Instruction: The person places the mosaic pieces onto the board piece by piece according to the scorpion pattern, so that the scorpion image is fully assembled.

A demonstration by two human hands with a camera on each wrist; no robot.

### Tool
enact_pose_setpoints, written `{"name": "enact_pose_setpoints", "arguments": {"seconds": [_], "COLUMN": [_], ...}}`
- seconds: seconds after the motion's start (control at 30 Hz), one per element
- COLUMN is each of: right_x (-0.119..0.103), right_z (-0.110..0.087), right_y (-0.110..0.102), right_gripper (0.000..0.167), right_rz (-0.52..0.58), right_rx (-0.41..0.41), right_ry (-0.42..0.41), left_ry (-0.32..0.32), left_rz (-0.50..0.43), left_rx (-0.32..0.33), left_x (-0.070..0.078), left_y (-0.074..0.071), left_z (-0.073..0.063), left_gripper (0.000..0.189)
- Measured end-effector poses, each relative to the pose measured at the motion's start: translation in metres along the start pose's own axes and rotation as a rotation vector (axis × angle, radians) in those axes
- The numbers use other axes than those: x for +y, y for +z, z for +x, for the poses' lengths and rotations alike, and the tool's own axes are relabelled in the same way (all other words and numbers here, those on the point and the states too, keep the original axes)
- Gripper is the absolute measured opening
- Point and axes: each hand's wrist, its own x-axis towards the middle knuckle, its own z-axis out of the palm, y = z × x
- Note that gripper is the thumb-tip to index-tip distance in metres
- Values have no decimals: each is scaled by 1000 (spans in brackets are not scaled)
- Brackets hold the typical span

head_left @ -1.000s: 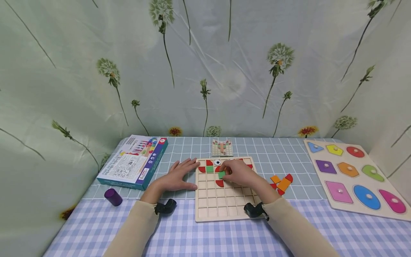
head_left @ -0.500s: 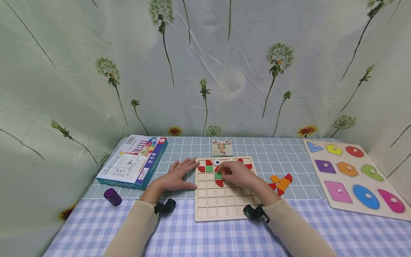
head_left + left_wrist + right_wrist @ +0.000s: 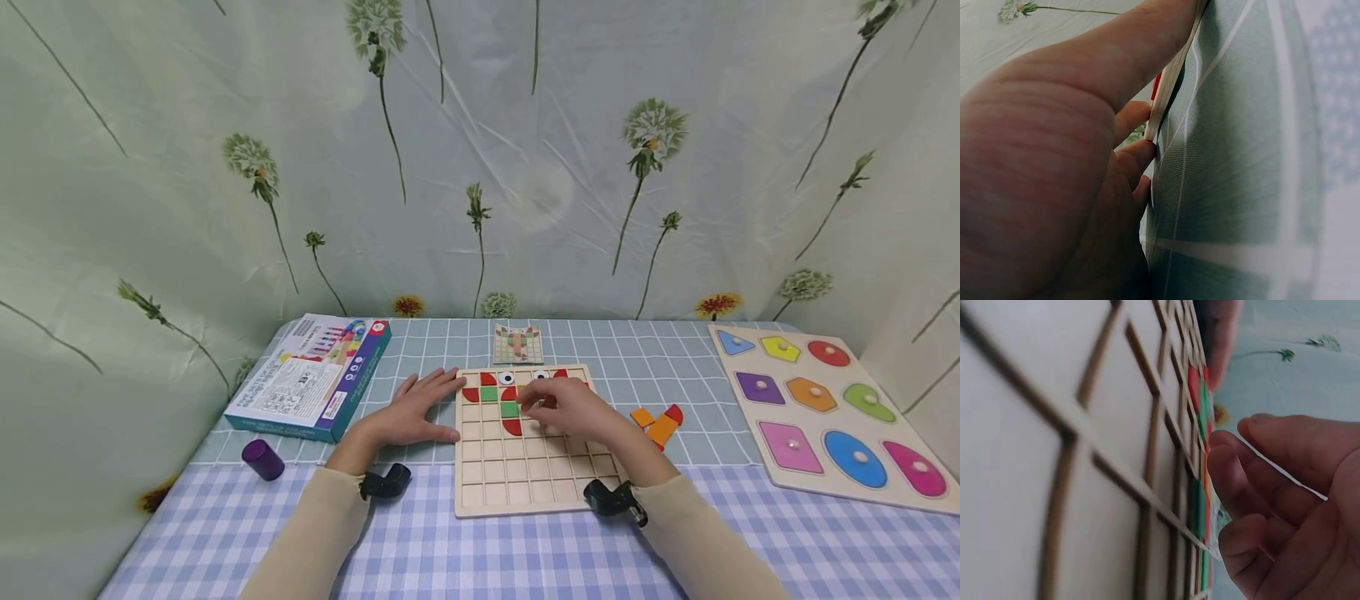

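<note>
A wooden grid board lies on the table, with red rounded pieces, green squares and round eye pieces set in its upper cells. Just right of the left column of pieces, my right hand hovers over the grid, fingers loosely bent. Nothing shows between its thumb and fingertips in the right wrist view. My left hand rests spread at the board's left edge, thumb and fingertips touching it. Some pieces on the upper right are partly hidden behind the right hand.
Loose orange and red pieces lie right of the board. A small picture card stands behind it. On the left are a boxed set and a purple cylinder. A knobbed shape puzzle lies at the far right.
The green square went into the cell above the lower red piece, and my right hand let go of it and moved slightly right. My left hand stays in place.
</note>
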Motion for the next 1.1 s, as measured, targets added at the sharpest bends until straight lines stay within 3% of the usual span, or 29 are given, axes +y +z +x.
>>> {"name": "enact_pose_setpoints", "arguments": {"seconds": [0.23, 0.5, 1.1], "right_x": [9, 24, 64], "right_z": [-7, -22, -45], "right_y": [-22, -47, -76], "right_gripper": [21, 26, 32], "right_rz": [2, -51, -59], "right_rx": [29, 52, -14], "right_ry": [16, 155, 244], "left_ry": [1, 22, 10], "left_rz": [0, 3, 1], "left_rx": [4, 2, 6], "left_x": [1, 3, 0], "left_y": [-1, -2, 0], "left_z": [0, 1, -1], "left_gripper": [92, 90, 91]}}
